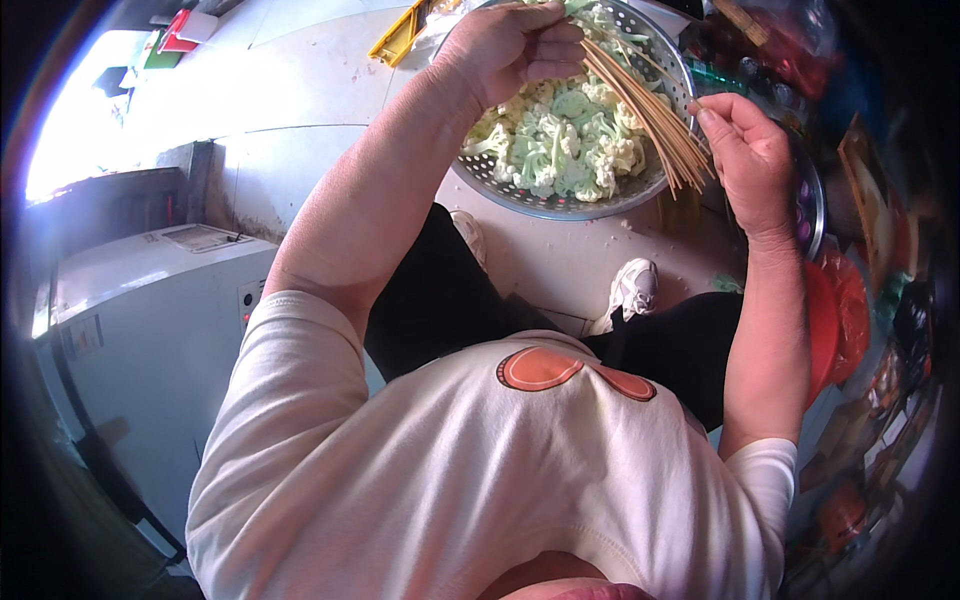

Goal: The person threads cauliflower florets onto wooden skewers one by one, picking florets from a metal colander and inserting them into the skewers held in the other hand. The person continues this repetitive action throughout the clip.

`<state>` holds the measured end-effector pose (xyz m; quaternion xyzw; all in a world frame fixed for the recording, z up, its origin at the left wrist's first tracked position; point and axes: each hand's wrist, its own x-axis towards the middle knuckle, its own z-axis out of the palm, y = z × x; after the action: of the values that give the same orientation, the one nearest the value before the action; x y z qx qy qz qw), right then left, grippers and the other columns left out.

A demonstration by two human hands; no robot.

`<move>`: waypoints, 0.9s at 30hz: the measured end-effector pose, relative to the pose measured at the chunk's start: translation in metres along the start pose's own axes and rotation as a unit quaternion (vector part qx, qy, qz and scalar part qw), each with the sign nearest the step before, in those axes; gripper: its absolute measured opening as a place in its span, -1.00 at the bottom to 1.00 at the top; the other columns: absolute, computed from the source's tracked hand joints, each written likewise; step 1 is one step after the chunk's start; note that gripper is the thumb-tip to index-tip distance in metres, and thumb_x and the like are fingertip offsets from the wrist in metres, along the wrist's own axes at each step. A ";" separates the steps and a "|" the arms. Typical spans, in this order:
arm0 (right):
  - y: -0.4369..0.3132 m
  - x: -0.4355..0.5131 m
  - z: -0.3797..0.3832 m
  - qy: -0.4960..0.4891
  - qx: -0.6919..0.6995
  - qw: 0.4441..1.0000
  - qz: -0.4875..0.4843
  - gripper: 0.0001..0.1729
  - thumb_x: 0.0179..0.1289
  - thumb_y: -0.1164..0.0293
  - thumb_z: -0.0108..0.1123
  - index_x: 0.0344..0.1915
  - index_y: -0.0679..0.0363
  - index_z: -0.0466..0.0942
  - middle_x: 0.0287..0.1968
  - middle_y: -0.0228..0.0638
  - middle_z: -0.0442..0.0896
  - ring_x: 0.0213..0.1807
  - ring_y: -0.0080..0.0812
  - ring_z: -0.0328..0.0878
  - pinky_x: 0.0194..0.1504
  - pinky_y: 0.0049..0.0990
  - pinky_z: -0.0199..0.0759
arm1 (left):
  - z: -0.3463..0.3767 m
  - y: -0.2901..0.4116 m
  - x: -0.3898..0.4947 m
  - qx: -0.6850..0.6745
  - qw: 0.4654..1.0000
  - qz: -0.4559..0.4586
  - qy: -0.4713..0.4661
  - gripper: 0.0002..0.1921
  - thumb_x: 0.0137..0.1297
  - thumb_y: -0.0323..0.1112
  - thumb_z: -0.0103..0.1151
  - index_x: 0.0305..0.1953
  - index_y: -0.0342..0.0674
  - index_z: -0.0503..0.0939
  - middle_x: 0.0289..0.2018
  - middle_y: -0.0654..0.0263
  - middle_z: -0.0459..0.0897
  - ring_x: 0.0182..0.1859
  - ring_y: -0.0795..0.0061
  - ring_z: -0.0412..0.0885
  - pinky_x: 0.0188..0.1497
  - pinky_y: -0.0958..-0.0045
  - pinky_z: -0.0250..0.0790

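Observation:
A perforated metal colander (517, 204) full of cut cauliflower florets (555, 142) is on the floor before me. Across its right side rests a bundle of thin bamboo skewers (637, 105), its near ends reaching over the rim. My right hand (750, 150) pinches the end of a single skewer between thumb and forefinger, just outside the right rim. That skewer slants up and left over the florets. Over the far left of the colander, my left hand (517, 49) has its thumb and forefinger on a pale green cauliflower piece (576, 6), partly cut off by the picture's top edge.
A white chest-like appliance (150, 300) stands to my left. A yellow plastic object (401, 34) lies beyond the colander. At right are a metal basin's rim (819, 202), a red plastic tub (821, 322) and bagged clutter. My shoes (634, 289) flank the floor near the colander.

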<state>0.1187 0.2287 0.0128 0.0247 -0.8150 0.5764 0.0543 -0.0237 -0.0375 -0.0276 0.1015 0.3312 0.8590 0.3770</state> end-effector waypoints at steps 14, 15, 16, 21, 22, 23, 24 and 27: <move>0.000 -0.003 0.013 -0.014 0.002 1.000 -0.007 -0.85 0.46 0.45 0.23 -0.13 0.29 0.68 -0.41 -0.55 0.67 -0.35 -0.82 0.51 -0.29 -0.71 0.42 | 0.064 -0.013 -0.012 0.107 0.977 -0.053 0.175 -0.78 0.55 -0.35 0.04 0.07 -0.32 0.56 -0.20 0.18 0.69 -0.20 0.26 0.71 -0.08 0.23 0.62; 0.002 -0.003 0.019 -0.018 -0.028 0.999 -0.020 -0.85 0.46 0.44 0.23 -0.12 0.28 0.68 -0.42 -0.56 0.66 -0.35 -0.82 0.51 -0.29 -0.70 0.42 | 0.063 -0.023 -0.013 0.130 0.975 -0.060 0.169 -0.76 0.54 -0.34 0.09 0.06 -0.35 0.58 -0.16 0.15 0.71 -0.16 0.23 0.73 -0.01 0.18 0.63; 0.004 -0.001 0.021 -0.007 -0.049 0.998 -0.037 -0.82 0.44 0.39 0.26 -0.10 0.26 0.68 -0.44 -0.49 0.70 -0.36 -0.75 0.57 -0.29 -0.60 0.47 | 0.064 -0.028 -0.013 0.131 0.978 -0.059 0.154 -0.75 0.51 -0.31 0.17 0.03 -0.36 0.61 -0.15 0.14 0.71 -0.16 0.27 0.72 -0.03 0.23 0.62; 0.013 -0.002 0.016 -0.022 0.010 1.000 0.018 -0.83 0.51 0.49 0.18 -0.04 0.33 0.65 -0.27 -0.54 0.70 -0.25 -0.80 0.53 -0.18 -0.71 0.43 | 0.055 -0.043 -0.016 0.177 0.977 -0.060 0.103 -0.72 0.53 -0.30 0.14 0.04 -0.43 0.59 -0.14 0.10 0.72 -0.15 0.31 0.75 -0.06 0.31 0.66; 0.018 -0.003 0.018 -0.022 0.009 1.000 0.019 -0.84 0.51 0.49 0.18 -0.04 0.33 0.65 -0.28 -0.54 0.70 -0.25 -0.80 0.53 -0.18 -0.71 0.44 | 0.077 -0.049 -0.021 0.201 0.972 -0.066 0.105 -0.73 0.54 -0.33 0.12 0.02 -0.47 0.57 -0.16 0.04 0.72 -0.18 0.26 0.77 -0.09 0.29 0.70; 0.022 -0.002 0.023 -0.019 0.041 0.999 0.025 -0.84 0.51 0.50 0.17 -0.04 0.33 0.65 -0.27 -0.54 0.69 -0.25 -0.80 0.52 -0.18 -0.71 0.44 | 0.090 -0.053 -0.024 0.224 0.966 -0.068 0.108 -0.73 0.55 -0.35 0.10 0.01 -0.51 0.56 -0.19 -0.02 0.72 -0.21 0.21 0.79 -0.12 0.26 0.74; 0.026 0.001 0.024 -0.019 0.058 0.998 0.011 -0.84 0.52 0.50 0.17 -0.04 0.33 0.64 -0.25 -0.53 0.70 -0.23 -0.80 0.53 -0.16 -0.70 0.45 | 0.091 -0.054 -0.021 0.203 0.967 -0.073 0.136 -0.74 0.51 -0.39 0.16 0.01 -0.53 0.58 -0.23 0.00 0.74 -0.24 0.24 0.80 -0.12 0.26 0.74; 0.027 0.006 0.028 -0.008 0.079 0.997 -0.006 -0.83 0.52 0.48 0.18 -0.02 0.32 0.64 -0.21 -0.51 0.72 -0.20 -0.78 0.56 -0.13 -0.69 0.47 | 0.084 -0.054 -0.018 0.180 0.974 -0.048 0.130 -0.72 0.50 -0.39 0.17 -0.01 -0.57 0.56 -0.26 -0.01 0.74 -0.23 0.24 0.80 -0.10 0.27 0.74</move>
<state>0.1084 0.2112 -0.0210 0.0385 -0.7674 0.6381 0.0489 0.0558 0.0180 0.0033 0.0393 0.5307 0.7722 0.3472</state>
